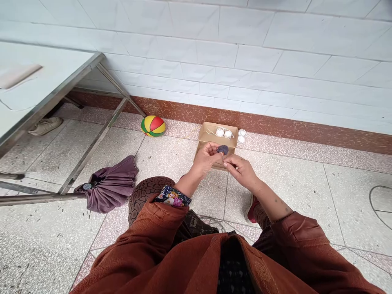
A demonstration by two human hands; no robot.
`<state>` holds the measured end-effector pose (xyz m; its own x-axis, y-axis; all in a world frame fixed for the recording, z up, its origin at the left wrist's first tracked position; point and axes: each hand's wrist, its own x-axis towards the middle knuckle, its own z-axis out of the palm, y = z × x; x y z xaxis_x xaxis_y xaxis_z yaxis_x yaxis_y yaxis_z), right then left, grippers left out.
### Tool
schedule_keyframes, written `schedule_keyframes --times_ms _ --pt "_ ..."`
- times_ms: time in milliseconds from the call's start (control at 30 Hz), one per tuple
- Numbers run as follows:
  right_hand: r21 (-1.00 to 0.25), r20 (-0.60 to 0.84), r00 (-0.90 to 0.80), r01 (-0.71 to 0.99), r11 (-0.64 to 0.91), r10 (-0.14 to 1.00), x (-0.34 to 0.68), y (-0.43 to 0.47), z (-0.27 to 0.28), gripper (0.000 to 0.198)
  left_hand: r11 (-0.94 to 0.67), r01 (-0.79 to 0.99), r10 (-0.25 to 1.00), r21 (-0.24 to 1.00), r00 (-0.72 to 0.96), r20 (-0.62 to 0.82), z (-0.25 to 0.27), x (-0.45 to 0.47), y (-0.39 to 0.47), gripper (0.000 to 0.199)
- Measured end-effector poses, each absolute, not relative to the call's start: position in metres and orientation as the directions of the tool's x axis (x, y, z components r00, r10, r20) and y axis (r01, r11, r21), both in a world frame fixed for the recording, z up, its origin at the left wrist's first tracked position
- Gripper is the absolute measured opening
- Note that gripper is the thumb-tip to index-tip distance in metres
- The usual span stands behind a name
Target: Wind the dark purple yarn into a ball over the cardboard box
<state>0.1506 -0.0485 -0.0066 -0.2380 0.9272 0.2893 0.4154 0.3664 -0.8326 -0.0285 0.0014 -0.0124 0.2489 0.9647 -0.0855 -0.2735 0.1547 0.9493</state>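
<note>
A small ball of dark grey yarn (223,149) is held in my left hand (207,158), between the thumb and fingers. My right hand (241,168) is just below and to the right, its thumb and forefinger pinched on a dark strand of yarn that hangs from the ball. Beneath both hands an open cardboard box (202,131) stands on the floor, its inside partly hidden by them. Two white yarn balls (223,132) with a loose white strand lie in the raised lid part. Beside the box, to the right, rest two more white balls (241,136).
A yellow, red and green ball (153,126) lies by the wall, left of the box. Further left are a purple cloth bag (113,185) and a metal-framed table (52,98). Someone's shoe (45,126) shows under the table. A thin grey loop (375,204) is at the right edge.
</note>
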Motion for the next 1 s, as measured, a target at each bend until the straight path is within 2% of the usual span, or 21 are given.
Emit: schedule_keyframes --times_ms 67,133,233,300,367,467,533,600,700,833,933,1000 --pt "-0.821 0.328 -0.199 0.423 0.383 0.923 0.157 -0.047 -0.001 0.022 0.156 -0.192 0.945 0.969 0.313 -0.091 -0.012 -0.028 0.000 0.041" --pt "-0.819 0.351 -0.095 0.451 0.355 0.931 0.164 -0.043 0.001 0.024 0.180 -0.163 0.887 0.970 0.454 -0.088 -0.007 -0.027 -0.005 0.040" --pt "-0.828 0.329 0.003 0.481 0.288 0.944 0.169 -0.036 -0.006 0.028 0.249 -0.229 0.810 0.941 0.581 -0.073 -0.001 -0.028 -0.011 0.040" --pt "-0.828 0.305 -0.041 0.482 0.286 0.951 0.165 -0.037 -0.011 0.029 0.266 -0.330 0.849 0.906 0.525 -0.057 0.000 -0.028 -0.010 0.041" --pt "-0.819 0.296 -0.150 0.468 0.332 0.943 0.158 -0.041 -0.013 0.027 0.223 -0.396 0.917 0.890 0.396 -0.053 -0.004 -0.028 -0.006 0.040" --pt "-0.802 0.324 -0.263 0.432 0.411 0.909 0.155 -0.047 -0.007 0.025 0.154 -0.317 0.966 0.936 0.247 -0.075 -0.010 -0.028 0.000 0.038" --pt "-0.801 0.356 -0.210 0.434 0.413 0.911 0.159 -0.046 -0.002 0.024 0.162 -0.221 0.956 0.962 0.275 -0.098 -0.011 -0.029 0.000 0.038" --pt "-0.811 0.371 -0.091 0.453 0.371 0.924 0.165 -0.040 0.000 0.024 0.196 -0.175 0.911 0.965 0.396 -0.113 -0.009 -0.030 -0.003 0.038" --pt "-0.829 0.339 0.005 0.474 0.296 0.941 0.169 -0.032 -0.007 0.027 0.249 -0.230 0.847 0.941 0.523 -0.096 -0.002 -0.030 -0.009 0.037" --pt "-0.804 0.287 -0.136 0.503 0.316 0.948 0.158 -0.040 -0.019 0.030 0.217 -0.361 0.916 0.907 0.396 -0.062 -0.002 -0.028 -0.007 0.039" --pt "-0.759 0.314 -0.287 0.496 0.421 0.905 0.154 -0.051 -0.015 0.028 0.155 -0.268 0.957 0.951 0.279 -0.077 -0.007 -0.025 -0.002 0.037" --pt "-0.749 0.356 -0.293 0.479 0.458 0.888 0.158 -0.053 -0.008 0.027 0.150 -0.176 0.952 0.973 0.290 -0.094 -0.008 -0.024 -0.002 0.037"
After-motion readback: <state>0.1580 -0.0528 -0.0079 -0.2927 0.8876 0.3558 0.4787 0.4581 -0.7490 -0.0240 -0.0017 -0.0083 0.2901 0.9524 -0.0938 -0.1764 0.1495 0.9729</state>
